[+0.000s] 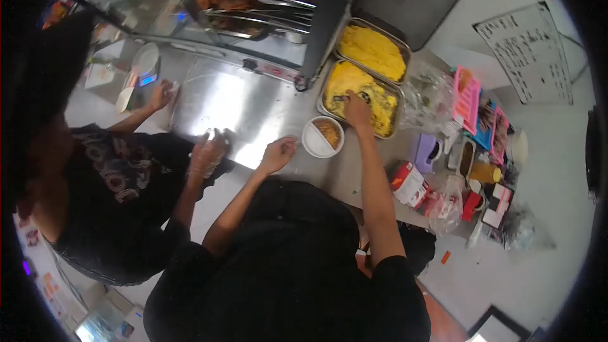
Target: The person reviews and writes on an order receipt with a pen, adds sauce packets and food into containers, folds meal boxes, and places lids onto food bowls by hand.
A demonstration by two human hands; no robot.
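Observation:
My right hand (pixel 358 114) reaches over the nearer metal tray (pixel 394 128), its fingers closed round a dark serving utensil (pixel 341 97). Yellow food (pixel 347 79) with darker patches fills that tray, and the utensil's far end is partly hidden by the hand. My left hand (pixel 278 155) is just left of a round white bowl (pixel 308 147), apart from it, with fingers curled in. Whether anything is in those fingers is too small to tell. The bowl has a divider, with brown-orange food (pixel 328 132) on one side and a white section on the other.
A second tray of yellow food (pixel 370 50) stands behind, near a raised dark lid (pixel 405 0). To the left a co-worker's gloved hand (pixel 209 154) is over the steel counter (pixel 215 101). A glass display case (pixel 253 22) borders the back; boxes and pink baskets (pixel 467 100) crowd the right.

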